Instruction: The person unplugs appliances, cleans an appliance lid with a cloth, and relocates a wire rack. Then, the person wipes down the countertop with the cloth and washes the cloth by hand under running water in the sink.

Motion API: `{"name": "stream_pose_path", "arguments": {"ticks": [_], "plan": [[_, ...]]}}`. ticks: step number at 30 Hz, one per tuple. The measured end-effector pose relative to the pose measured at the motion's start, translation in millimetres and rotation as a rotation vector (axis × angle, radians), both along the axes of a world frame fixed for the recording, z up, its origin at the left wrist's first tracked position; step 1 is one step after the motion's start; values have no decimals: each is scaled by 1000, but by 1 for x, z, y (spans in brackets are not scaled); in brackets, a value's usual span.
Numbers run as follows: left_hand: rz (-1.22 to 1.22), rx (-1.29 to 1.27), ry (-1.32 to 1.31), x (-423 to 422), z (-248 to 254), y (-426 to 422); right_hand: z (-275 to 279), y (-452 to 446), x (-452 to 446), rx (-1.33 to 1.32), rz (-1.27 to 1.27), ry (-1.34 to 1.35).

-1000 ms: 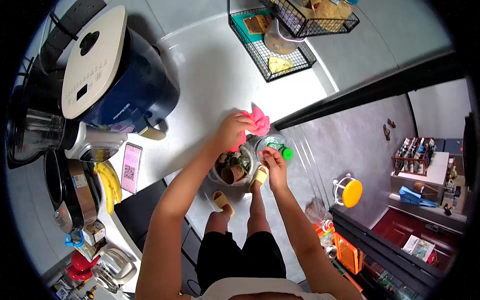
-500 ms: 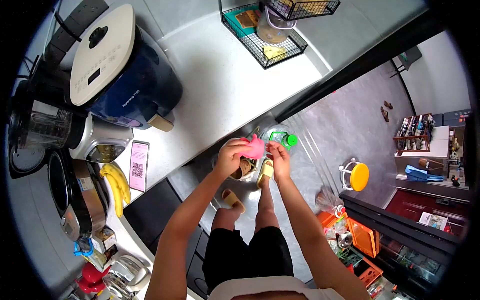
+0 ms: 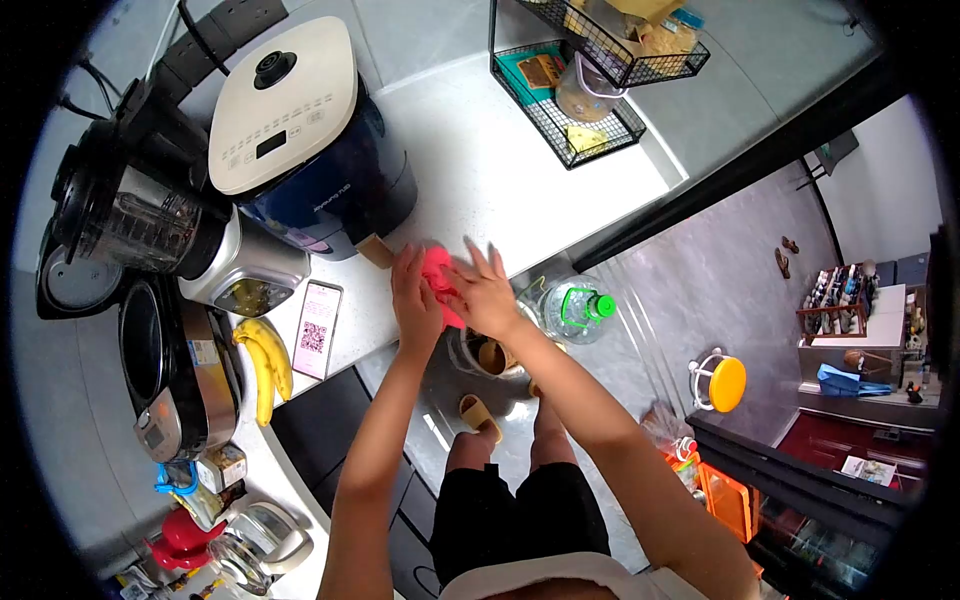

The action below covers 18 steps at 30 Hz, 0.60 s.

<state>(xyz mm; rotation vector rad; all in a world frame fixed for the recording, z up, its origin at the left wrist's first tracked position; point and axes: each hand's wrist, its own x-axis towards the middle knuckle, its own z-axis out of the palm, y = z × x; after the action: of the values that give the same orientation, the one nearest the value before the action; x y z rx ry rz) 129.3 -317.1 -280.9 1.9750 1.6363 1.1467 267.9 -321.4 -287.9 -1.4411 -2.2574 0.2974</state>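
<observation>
1. Clearly, the cloth (image 3: 437,268), bright pink and crumpled, sits between the two hands at the near edge of the counter (image 3: 460,150); whether it lies flat on the top or is lifted slightly, I cannot tell.
2. The left hand (image 3: 414,300) touches the cloth from its 9 o'clock side, open, with the fingers nearly straight and pointing to 12.
3. The right hand (image 3: 482,295) reaches it from 4 o'clock, also open, fingers spread toward 11 and 12, the thumb side against the pink folds. Neither hand is closed around it.
4. Taking the cloth as the clock's centre, the blue cooker (image 3: 350,190) with its cream lid stands at 10 to 11 o'clock, its handle just beside the left fingertips.
5. The blender (image 3: 150,222) is at 9 to 10 o'clock, farther off.
6. At 8 o'clock lies the phone (image 3: 317,330), a code on its lit screen, with the bananas (image 3: 264,370) just beyond.
7. The wire rack (image 3: 540,112) stands at 1 o'clock.
8. Below the counter, the bottle (image 3: 575,310), clear with a green cap, stands between 3 and 4 o'clock; a brown tube (image 3: 492,357) shows at 5.
9. The yellow stool (image 3: 727,385) is well apart, near 4 o'clock.
</observation>
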Motion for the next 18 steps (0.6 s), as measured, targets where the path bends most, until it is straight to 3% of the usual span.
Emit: {"name": "stream_pose_path", "arguments": {"ticks": [2,3,8,11,18], "plan": [[-61,29,318,-7,-15,-7,-7,8,-6,14,27,-65],[-65,7,358,-7,-19,-12,-5,11,-5,21,43,-98],[-14,-12,683,17,-21,-8,2,6,32,15,-136,238],[29,-5,653,42,-23,8,-15,-10,70,46,-380,374],[-50,15,504,126,-18,50,-30,-32,152,-12,-607,445]]}}
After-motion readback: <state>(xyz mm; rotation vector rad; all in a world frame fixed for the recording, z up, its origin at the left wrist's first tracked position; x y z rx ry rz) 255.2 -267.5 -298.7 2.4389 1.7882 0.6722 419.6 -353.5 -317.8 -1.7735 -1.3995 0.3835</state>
